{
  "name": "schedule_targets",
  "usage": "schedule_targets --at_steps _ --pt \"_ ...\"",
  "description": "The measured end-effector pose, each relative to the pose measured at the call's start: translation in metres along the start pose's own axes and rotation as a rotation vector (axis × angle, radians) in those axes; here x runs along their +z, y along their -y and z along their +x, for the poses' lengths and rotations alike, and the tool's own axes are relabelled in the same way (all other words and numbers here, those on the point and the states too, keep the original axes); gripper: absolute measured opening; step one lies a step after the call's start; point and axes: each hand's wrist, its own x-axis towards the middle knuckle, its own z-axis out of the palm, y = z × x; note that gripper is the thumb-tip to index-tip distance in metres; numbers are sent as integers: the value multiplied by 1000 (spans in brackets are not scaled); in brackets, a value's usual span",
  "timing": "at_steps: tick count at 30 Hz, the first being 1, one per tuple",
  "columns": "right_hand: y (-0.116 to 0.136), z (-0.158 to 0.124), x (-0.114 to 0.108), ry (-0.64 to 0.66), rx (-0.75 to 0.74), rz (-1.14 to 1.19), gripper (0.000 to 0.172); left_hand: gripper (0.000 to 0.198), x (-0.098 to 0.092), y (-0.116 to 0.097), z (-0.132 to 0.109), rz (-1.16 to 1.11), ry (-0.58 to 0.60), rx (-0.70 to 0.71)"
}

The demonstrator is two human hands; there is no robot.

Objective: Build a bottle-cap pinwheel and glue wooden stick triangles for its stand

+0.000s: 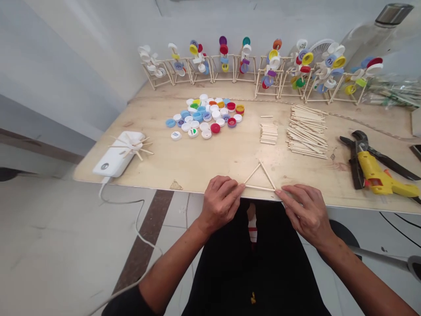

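A triangle of thin wooden sticks (pixel 259 176) lies at the near edge of the plywood table (pixel 204 158). My left hand (pixel 221 202) pinches its left corner with curled fingers. My right hand (pixel 304 210) presses its fingertips together on the right corner. Both hands rest at the table's front edge, over my dark lap.
Several coloured bottle caps (pixel 207 116) lie mid-table, with stacks of short sticks (pixel 269 133) and long sticks (pixel 307 131) to the right. Black pliers (pixel 357 151) and a yellow glue gun (pixel 381 177) lie at far right. A white power bank (pixel 118 153) sits left. Stick-and-cap models (pixel 263 66) line the back.
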Motion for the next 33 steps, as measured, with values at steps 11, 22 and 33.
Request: schedule_targets --at_steps 11,22,33 --pt "4 3 -9 25 58 91 37 33 -9 -10 3 -89 14 -66" --pt "6 6 -3 -107 322 193 31 15 -16 -10 46 -215 217 -499" --pt "7 5 1 -143 348 186 30 7 3 -22 100 102 583 -529"
